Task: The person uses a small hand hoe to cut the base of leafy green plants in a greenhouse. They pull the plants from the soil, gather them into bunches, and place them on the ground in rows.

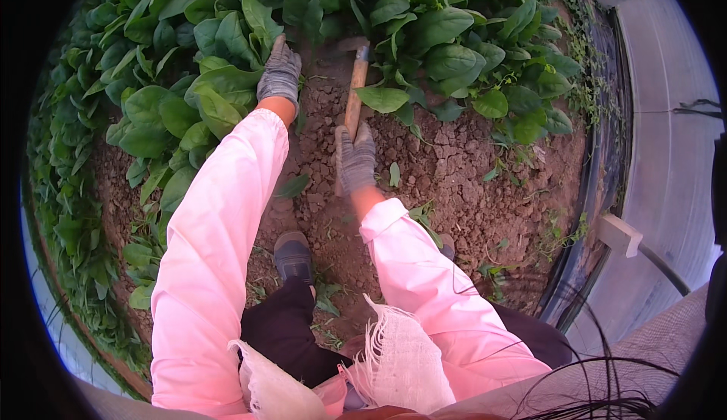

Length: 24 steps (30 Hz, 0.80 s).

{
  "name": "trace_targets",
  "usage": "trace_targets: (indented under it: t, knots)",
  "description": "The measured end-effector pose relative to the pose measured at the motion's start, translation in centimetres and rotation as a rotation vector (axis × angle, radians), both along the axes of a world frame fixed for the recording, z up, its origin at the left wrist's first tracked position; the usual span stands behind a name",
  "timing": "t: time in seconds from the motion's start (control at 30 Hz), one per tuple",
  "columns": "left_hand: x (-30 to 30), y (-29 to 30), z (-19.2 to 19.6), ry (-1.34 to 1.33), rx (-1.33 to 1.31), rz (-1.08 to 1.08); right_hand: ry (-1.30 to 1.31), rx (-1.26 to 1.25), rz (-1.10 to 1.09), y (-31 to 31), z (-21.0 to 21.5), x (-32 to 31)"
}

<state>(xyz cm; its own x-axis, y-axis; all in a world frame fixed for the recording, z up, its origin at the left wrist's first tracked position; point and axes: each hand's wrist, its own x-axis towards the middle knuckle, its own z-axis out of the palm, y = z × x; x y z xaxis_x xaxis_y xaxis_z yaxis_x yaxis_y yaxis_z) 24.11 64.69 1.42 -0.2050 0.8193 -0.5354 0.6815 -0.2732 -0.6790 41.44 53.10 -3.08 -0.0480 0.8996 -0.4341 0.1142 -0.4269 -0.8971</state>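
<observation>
Grip first: left hand (279, 73), in a grey work glove, reaches out at arm's length into the leafy plants (216, 94); fingers curled down among the leaves, seemingly gathering or parting a clump, though what exactly sits inside the palm is hidden by foliage, so cannot tell whether it is closed on a stem or merely pressing leaves aside. The reach suggests steadying the plant while the tool works beside it. Right hand (355, 159), same grey glove, wrapped tight round the lower end of a wooden handle (354, 94); hoe held steeply, shaft running up and away from the body, the head (350, 43) down at the soil line just where bare ground meets the row, partly masked by leaves. Choked-up hold low on the shaft looks like short, controlled strokes close to the plants. Pink sleeves on both arms. Between the arms, cracked brown soil (454, 170) with a few small weeds; a dark shoe (292, 253) planted on it below. Further right, more leafy plants, then a black plastic edging (598, 155) and a pale concrete path (666, 162)
</observation>
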Motion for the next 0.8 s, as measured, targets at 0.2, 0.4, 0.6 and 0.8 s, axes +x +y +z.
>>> trace_targets:
  t: [0.2, 0.4, 0.6, 0.8]
  knots:
    - [-1.1, -0.2, -1.7, -0.003, 0.017, -0.021, -0.108, 0.162, 0.091, 2.5, 0.8, -2.4]
    - [-2.4, -2.0, -1.1, -0.125, 0.183, -0.099, -0.4, 0.2, 0.222, 2.0, 1.4, -2.0]
    - [-1.9, -1.4, -0.7, -0.1, 0.137, -0.021, -0.545, 0.08, 0.325, 4.0, 1.5, -3.9]
    - [-3.1, -2.4, -1.7, -0.168, 0.23, -0.049, -0.595, -0.068, 0.46, 2.6, 1.7, -2.6]
